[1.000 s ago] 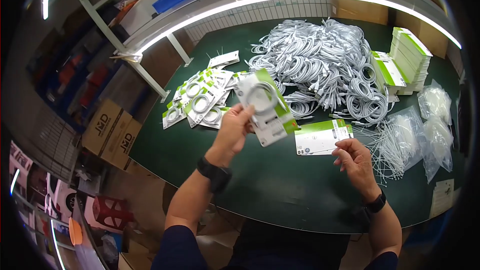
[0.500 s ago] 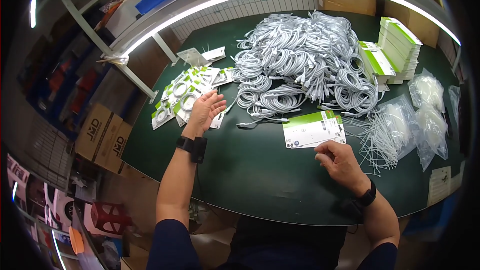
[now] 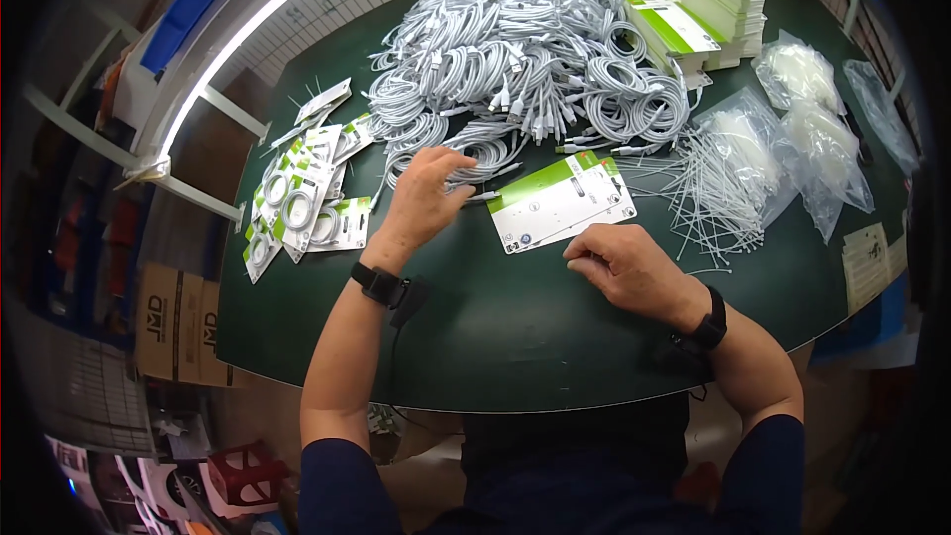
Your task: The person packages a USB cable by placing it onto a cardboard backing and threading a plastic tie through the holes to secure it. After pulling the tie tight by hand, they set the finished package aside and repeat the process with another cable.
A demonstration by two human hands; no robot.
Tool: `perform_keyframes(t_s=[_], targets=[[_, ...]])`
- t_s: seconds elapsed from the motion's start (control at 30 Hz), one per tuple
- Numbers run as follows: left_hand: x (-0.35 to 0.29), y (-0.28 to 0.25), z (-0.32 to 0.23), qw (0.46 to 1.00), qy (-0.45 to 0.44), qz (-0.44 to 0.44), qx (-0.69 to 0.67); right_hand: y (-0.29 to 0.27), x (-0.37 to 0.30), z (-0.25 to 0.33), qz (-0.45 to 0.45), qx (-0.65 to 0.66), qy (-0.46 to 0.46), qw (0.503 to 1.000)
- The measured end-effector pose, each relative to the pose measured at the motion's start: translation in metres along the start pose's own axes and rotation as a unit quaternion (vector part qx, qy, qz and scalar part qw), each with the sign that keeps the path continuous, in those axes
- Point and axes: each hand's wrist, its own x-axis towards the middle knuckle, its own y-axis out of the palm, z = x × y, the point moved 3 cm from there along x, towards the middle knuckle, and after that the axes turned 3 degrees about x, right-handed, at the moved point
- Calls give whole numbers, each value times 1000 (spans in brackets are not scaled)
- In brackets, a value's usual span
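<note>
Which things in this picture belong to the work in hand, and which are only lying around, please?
Probably part of the work:
- heap of white cables
- loose green-and-white cards
- stacked cards
- loose white ties
- cards with coiled cables

Probably just lying about:
- brown carton
- red stool

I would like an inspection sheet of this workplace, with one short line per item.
Surface: dark green table.
Work things: heap of white cables; loose green-and-white cards, overlapping; carded coils, left; stacked cards, right.
Clutter: white ties and clear bags, right.
Hands: left hand open at the heap's front, contact unclear; right hand curled near the loose cards, grip unclear.
Cables: black cord below left wristband.
Surroundings: strip light, brown carton and red stool, left.
</note>
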Motion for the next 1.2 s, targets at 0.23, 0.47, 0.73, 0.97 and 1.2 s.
perform_keyframes(t_s=[0.23, 0.47, 0.73, 0.97, 1.2], targets=[[19, 25, -6, 990, 66, -36, 123, -2, -2, 4, 24, -41, -2, 999], [31, -2, 17, 992, 38, -44, 115, -1, -3, 0, 57, -49, 9, 997], [32, -58, 41, 954, -187, -135, -193, 0, -3, -2, 58, -51, 12, 997], [-2, -45, -41, 842, -170, -184, -477, -5, -1, 10, 5, 49, -3, 999], [-31, 13, -105, 731, -150, -138, -652, -1, 0, 38, 116, 195, 80, 971]])
